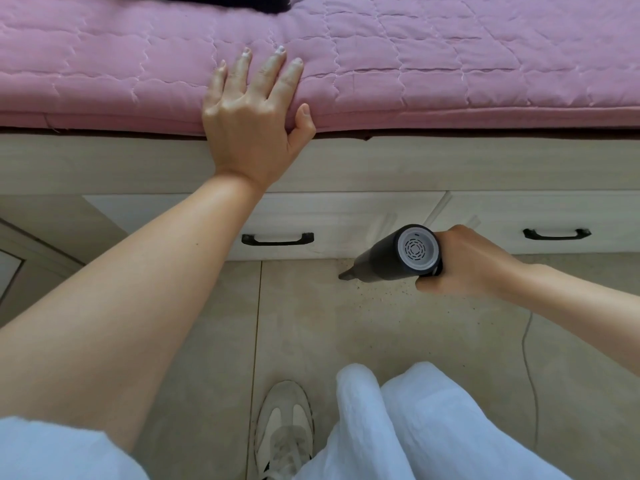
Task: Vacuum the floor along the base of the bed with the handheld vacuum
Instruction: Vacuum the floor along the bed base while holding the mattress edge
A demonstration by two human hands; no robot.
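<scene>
We see the right hand (pixel 474 261) wrapped fully round the rear of the vacuum (pixel 398 256), fingers curled under the dark body, thumb side up; firm closed grip, no slack visible. The grey vented end cap (pixel 417 250) sits just beside the knuckles, facing the camera. Fwd and down-left from the grip the body tapers to the nozzle (pixel 346 274), whose tip is at the floor (pixel 311 323), right by the base of the bed's drawer front (pixel 346 220). We can't tell if the tip actually touches the tile. Just below the grip and the nozzle, dark specks (pixel 391 291) lie scattered on the tile. A thin cord (pixel 530 362) trails on the floor below the right wrist; we can't tell what it's attached to.

The left hand (pixel 254 123) is well apart from the grip, up and to the left: flat on the pink quilt (pixel 450 64) at the bed's edge, fingers straight and spread, thumb hooked over the quilt's side. It holds nothing.

Drawer handle (pixel 277 239) sits left of the vacuum, under the left forearm; a 2nd handle (pixel 557 233) is right of the grip, on the next drawer. Below the grip, near the frame's bottom: pale trousers (pixel 415 427) and a white shoe (pixel 284 431) on the tile.
</scene>
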